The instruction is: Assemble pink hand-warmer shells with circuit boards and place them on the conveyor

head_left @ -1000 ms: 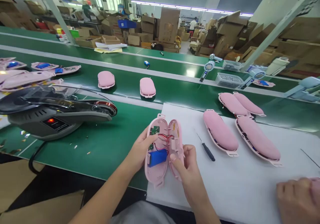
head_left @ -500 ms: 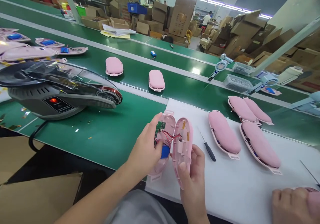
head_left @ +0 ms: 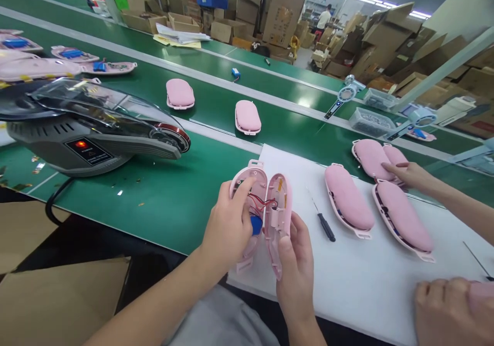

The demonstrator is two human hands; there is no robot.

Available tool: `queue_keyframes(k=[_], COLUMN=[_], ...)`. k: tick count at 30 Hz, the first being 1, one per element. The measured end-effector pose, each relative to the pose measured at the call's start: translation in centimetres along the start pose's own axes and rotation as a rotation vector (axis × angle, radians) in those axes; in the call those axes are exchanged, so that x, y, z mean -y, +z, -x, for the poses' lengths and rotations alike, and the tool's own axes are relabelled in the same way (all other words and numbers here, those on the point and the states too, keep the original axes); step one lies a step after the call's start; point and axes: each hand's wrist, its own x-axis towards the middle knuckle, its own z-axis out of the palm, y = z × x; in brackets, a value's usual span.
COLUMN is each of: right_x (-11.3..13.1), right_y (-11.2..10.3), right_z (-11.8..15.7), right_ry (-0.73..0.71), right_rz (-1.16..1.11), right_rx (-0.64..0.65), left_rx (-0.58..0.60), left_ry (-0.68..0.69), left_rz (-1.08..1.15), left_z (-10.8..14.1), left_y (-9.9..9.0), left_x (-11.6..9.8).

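An opened pink plastic casing is between my hands, its two halves joined by red and dark wires [head_left: 262,201]. My left hand [head_left: 227,222] grips the left casing half [head_left: 259,174], fingers reaching over the green circuit board inside, now mostly covered. A blue battery [head_left: 256,224] lies in that half, below my fingers. My right hand [head_left: 296,263] holds the right casing half [head_left: 275,233] tilted, thumb on its inner side and fingers behind it. A small black-handled screwdriver [head_left: 326,226] lies on the white sheet [head_left: 347,279] to the right.
Several closed pink casings [head_left: 349,197] lie to the right. A co-worker's hand [head_left: 409,174] touches one; another hand [head_left: 443,305] is at the lower right. A grey machine with a red light [head_left: 88,148] stands left. Two pink casings [head_left: 247,117] sit beyond on the green bench.
My left fingers have shifted upward over the circuit board, hiding more of it. A co-worker's hand has come in from the right onto the far pink casings. The view has shifted slightly.
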Motion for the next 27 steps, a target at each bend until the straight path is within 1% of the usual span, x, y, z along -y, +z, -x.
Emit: queue_keyframes(k=[2,5,8,9,10,12,15,17,21,24,27], right_x=[-0.1,-0.2,0.1,0.3,0.5,1.2,2.2,2.6,3.4,4.3,5.1], right_y=[-0.3,-0.7,-1.0,-1.0,-0.9,-0.8,-0.6,-0.7,-0.9,-0.7,-0.4], right_z=[-0.2,-0.5,-0.6,-0.6,-0.6,-0.6,-0.8,-1.0,-1.1,-1.0,-0.9], right_ry=[0.036,0.087,0.111,0.113,0.106,0.076,0.031,0.043,0.051,0.051,0.025], right_rz=[-0.02,-0.089,-0.105,-0.094,-0.076,0.003,0.221,0.373,0.558,0.618,0.655], right_rx=[0.004,0.012,0.004,-0.002,-0.003,0.02,0.075,0.095,0.043,-0.008,-0.016], left_rx=[0.076,0.199,0.327,0.345,0.34,0.28,0.192,0.157,0.085,0.048,0.034], left_ry=[-0.004,0.028,0.035,0.042,0.052,0.068,0.046,0.026,0.021,0.03,0.036], left_rz=[0.077,0.19,0.253,0.263,0.263,0.229,0.116,0.049,-0.034,-0.076,-0.08], left_z=[-0.2,-0.6,-0.8,-0.8,-0.8,-0.7,-0.5,-0.4,0.0,0.1,0.1], left_y=[-0.5,-1.7,-2.8,-3.0,-3.0,-2.9,-2.2,-1.7,-0.9,-0.5,-0.3], left_x=[0.1,0.4,0.8,0.8,0.9,0.9,0.8,0.7,0.3,-0.1,-0.3])
